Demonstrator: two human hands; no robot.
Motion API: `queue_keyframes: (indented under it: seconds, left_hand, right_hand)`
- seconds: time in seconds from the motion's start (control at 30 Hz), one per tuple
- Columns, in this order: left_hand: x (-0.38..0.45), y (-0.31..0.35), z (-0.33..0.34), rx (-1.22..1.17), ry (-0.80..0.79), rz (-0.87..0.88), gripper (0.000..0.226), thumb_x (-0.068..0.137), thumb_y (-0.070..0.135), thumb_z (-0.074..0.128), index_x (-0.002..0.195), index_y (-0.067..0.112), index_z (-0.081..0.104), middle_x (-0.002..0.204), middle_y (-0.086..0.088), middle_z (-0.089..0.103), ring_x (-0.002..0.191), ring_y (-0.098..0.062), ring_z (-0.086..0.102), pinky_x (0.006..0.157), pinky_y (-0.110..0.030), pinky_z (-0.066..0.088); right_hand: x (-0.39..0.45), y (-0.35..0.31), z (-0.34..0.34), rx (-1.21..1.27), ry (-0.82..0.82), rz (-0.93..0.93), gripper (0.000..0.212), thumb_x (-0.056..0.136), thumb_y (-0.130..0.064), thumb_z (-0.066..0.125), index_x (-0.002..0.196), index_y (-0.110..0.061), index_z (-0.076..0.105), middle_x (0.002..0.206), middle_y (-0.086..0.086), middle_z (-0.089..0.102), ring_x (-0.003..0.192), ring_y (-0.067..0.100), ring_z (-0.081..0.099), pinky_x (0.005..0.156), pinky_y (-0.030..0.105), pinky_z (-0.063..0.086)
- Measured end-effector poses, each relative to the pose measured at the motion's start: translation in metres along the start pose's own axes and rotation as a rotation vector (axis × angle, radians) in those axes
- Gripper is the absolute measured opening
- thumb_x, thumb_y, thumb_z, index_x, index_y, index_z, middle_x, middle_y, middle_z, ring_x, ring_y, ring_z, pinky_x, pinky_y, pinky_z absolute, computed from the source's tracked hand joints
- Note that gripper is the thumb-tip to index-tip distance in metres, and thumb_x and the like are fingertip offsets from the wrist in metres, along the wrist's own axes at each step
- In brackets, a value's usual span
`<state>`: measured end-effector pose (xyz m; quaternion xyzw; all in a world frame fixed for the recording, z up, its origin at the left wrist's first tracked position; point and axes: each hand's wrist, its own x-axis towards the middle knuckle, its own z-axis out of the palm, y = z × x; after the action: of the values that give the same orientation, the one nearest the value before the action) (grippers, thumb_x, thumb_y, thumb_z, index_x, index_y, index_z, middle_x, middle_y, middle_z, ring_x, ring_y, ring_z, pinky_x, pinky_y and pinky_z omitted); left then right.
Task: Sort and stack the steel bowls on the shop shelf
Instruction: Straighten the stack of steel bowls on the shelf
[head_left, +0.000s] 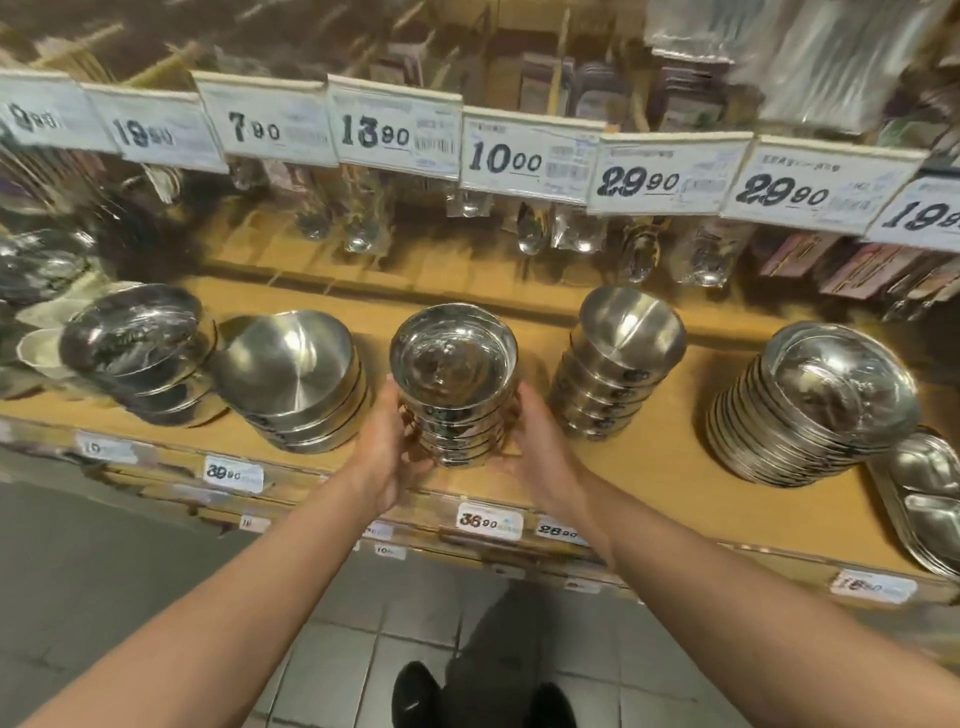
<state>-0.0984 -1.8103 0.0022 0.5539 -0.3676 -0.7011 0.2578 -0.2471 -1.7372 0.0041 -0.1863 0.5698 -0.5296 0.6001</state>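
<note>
Bowl stack (454, 387), upright at the front middle of the shelf (660, 457), stands between both hands. Left hand (397, 441) and right hand (535, 436) clasp its opposite sides, equally near; its axis is vertical.

Centre bowl stack (453, 384): polished steel, mirror-glossy, smooth. Bowl stacks just left (291, 379) and right (621, 358) of it: brushed steel, satin sheen. Plate stack (815, 405) far right of it: glossy steel. Shelf (649, 457) beneath it: matt wood-look board, tan. Price cards (524, 156) above it: white paper in clear plastic sleeves. Floor (337, 649) below: smooth grey tile.
</note>
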Motion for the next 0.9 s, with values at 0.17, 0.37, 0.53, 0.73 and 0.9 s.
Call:
queue_keyframes:
  seconds: [0.17, 0.37, 0.53, 0.73, 0.9]
  left_hand:
    - [0.026, 0.018, -0.002, -0.018, -0.066, 0.001, 0.036, 0.095, 0.058, 0.046, 0.087, 0.035, 0.072, 0.090, 0.006, 0.078, 0.088, -0.018, 0.071, 0.066, -0.034, 0.056]
    - [0.052, 0.037, 0.005, -0.040, -0.113, -0.027, 0.054, 0.102, 0.049, 0.038, 0.069, 0.028, 0.077, 0.061, 0.013, 0.073, 0.059, -0.010, 0.072, 0.050, -0.023, 0.055]
    - [0.053, 0.044, 0.002, -0.010, -0.139, 0.001, 0.037, 0.101, 0.050, 0.041, 0.095, 0.023, 0.065, 0.068, 0.013, 0.075, 0.083, -0.015, 0.070, 0.064, -0.028, 0.053]
    - [0.023, 0.023, -0.018, -0.011, -0.218, -0.120, 0.053, 0.103, 0.060, 0.028, 0.117, 0.024, 0.065, 0.121, -0.004, 0.070, 0.111, -0.014, 0.064, 0.108, -0.048, 0.043]
    - [-0.014, -0.005, -0.063, 0.100, -0.097, -0.139, 0.033, 0.105, 0.048, 0.038, 0.108, 0.024, 0.060, 0.106, 0.000, 0.067, 0.101, -0.022, 0.063, 0.077, -0.036, 0.056]
  right_hand:
    - [0.023, -0.014, 0.009, 0.015, 0.055, -0.001, 0.031, 0.101, -0.059, 0.037, 0.122, -0.045, 0.055, 0.146, -0.008, 0.049, 0.141, 0.020, 0.039, 0.115, 0.062, 0.031]
    - [0.047, -0.022, 0.016, -0.003, 0.149, -0.044, 0.027, 0.101, -0.059, 0.036, 0.108, -0.048, 0.060, 0.112, -0.023, 0.063, 0.111, 0.002, 0.053, 0.108, 0.056, 0.043]
    - [0.052, -0.026, 0.020, 0.019, 0.198, -0.020, 0.042, 0.099, -0.065, 0.034, 0.121, -0.042, 0.060, 0.124, -0.014, 0.061, 0.120, 0.009, 0.053, 0.108, 0.052, 0.044]
    - [0.031, 0.008, 0.019, 0.092, 0.285, 0.074, 0.053, 0.101, -0.061, 0.032, 0.138, -0.027, 0.047, 0.134, -0.004, 0.050, 0.126, 0.017, 0.046, 0.106, 0.052, 0.045]
    - [0.011, 0.033, 0.047, 0.025, 0.194, 0.224, 0.056, 0.101, -0.059, 0.036, 0.123, -0.012, 0.055, 0.130, 0.013, 0.052, 0.115, 0.027, 0.053, 0.093, 0.048, 0.052]
